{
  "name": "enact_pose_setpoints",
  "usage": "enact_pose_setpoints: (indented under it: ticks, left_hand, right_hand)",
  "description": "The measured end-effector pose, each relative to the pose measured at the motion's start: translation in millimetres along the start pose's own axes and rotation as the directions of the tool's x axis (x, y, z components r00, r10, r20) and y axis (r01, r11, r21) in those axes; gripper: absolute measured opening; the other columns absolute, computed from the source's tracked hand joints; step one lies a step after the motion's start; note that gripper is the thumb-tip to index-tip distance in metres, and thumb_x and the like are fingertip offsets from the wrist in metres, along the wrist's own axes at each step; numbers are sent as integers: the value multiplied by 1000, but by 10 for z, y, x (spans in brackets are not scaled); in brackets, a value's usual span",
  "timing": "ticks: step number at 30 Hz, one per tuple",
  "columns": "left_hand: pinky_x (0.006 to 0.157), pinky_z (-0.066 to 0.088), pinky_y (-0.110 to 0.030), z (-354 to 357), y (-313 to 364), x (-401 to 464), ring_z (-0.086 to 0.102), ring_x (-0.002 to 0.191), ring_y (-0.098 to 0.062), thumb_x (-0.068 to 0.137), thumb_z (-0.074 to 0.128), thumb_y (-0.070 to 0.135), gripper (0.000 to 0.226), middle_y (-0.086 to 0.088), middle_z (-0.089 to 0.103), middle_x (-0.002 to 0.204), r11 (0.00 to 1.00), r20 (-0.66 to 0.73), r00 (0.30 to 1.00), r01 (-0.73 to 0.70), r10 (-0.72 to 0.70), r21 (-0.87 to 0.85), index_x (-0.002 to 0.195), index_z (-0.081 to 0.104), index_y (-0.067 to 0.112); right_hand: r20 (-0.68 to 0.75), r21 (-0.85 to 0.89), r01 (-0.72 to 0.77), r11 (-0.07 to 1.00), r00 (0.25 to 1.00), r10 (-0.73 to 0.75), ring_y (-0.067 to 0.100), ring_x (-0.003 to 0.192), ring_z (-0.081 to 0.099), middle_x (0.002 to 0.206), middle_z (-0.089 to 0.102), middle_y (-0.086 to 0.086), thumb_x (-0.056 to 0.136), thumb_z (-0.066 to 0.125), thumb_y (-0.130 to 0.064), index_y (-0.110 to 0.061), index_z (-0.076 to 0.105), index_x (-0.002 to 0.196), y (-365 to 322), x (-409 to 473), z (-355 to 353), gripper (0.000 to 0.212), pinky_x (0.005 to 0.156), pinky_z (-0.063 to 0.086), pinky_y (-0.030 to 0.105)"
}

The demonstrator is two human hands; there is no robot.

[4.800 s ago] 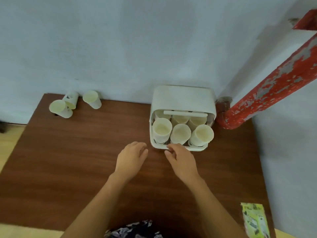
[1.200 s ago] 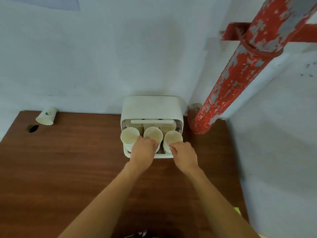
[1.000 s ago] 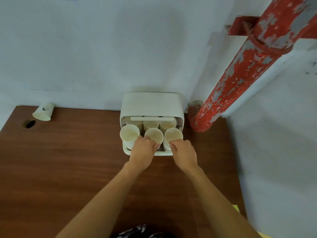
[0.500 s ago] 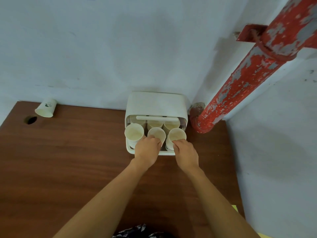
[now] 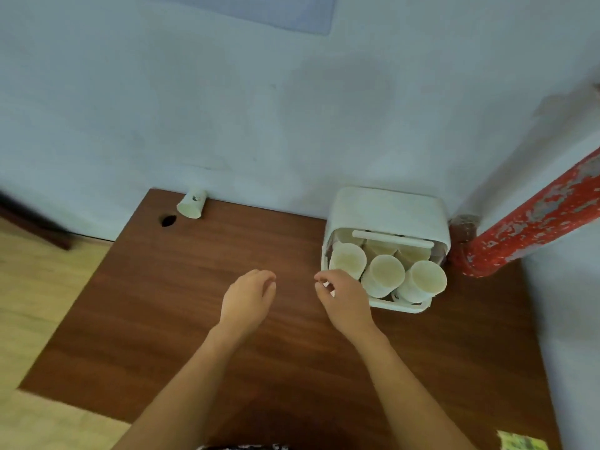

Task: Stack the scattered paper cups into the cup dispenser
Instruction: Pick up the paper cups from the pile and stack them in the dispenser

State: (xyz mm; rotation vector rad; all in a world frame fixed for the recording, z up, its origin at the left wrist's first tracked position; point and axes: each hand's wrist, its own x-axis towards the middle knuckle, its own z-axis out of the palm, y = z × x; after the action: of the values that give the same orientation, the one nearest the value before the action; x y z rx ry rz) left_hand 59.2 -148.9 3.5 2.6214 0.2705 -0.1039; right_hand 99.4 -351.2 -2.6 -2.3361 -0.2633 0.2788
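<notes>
Reaching for the one stray paper cup [image 5: 191,205] looks like the step in hand, and it is best done with the left hand, which has the shorter path. That cup lies tipped on its side at the far left corner of the wooden table [image 5: 181,306], against the wall and just beside a dark cable hole [image 5: 168,220]. Being thin paper on its side, it would likely roll or crush, so a light pinch around the body near the rim, not a squeeze, should serve; then turn it mouth-up and nest it squarely into one of the stacks.

Nearer the middle, the left hand [image 5: 248,297] hovers over bare tabletop, fingers loosely curled and holding nothing. Just right of it, the right hand [image 5: 344,298] is likewise empty, fingers slackly bent, its fingertips close to the front left corner of the cup dispenser [image 5: 389,209]; whether they touch it I cannot tell.

The white dispenser stands at the far right against the wall, with three cup stacks [image 5: 386,277] leaning out of its open front and more cups behind them under a crossbar. A red peeling pipe [image 5: 535,219] slants down beside it.
</notes>
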Motion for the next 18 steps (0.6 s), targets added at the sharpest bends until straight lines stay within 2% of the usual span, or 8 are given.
enact_pose_setpoints:
  ticks: [7, 11, 14, 18]
  left_hand:
    - [82, 48, -25, -541, -1224, 512, 61, 100, -10, 96, 53, 28, 28, 6, 64, 115, 996, 2, 996, 84, -84, -31, 122, 62, 22]
    - [80, 46, -28, -766, -1847, 1028, 61, 99, -15, 96, 52, 25, 26, 2, 65, 114, 992, -1, 992, 124, -124, -29, 119, 62, 20]
    - [77, 43, -28, -868, -2231, 1399, 61, 100, -19, 96, 51, 24, 27, -1, 63, 114, 984, -3, 985, 175, -175, -18, 122, 61, 20]
    - [73, 45, -35, -871, -2621, 1844, 58, 98, -24, 94, 51, 22, 29, -4, 60, 115, 972, 13, 972, 236, -236, -6, 122, 60, 18]
  right_hand:
    - [66, -65, -65, 996, 995, 69, 7, 90, 58, 102, 64, -10, 95, 55, -30, -28, 67, 109, -709, 441, 923, 18, 85, 49, 29]
    - [76, -111, -99, 989, 991, 108, 6, 96, 59, 110, 64, -10, 97, 54, -30, -27, 66, 114, -1139, 860, 1381, 21, 87, 47, 22]
    - [97, -112, -135, 984, 984, 146, 6, 97, 59, 112, 64, -9, 98, 53, -29, -27, 65, 116, -1406, 1209, 1675, 22, 88, 49, 24]
    - [131, -118, -174, 978, 973, 189, 3, 97, 58, 114, 64, -12, 98, 54, -29, -29, 64, 118, -1618, 1647, 1993, 23, 89, 49, 23]
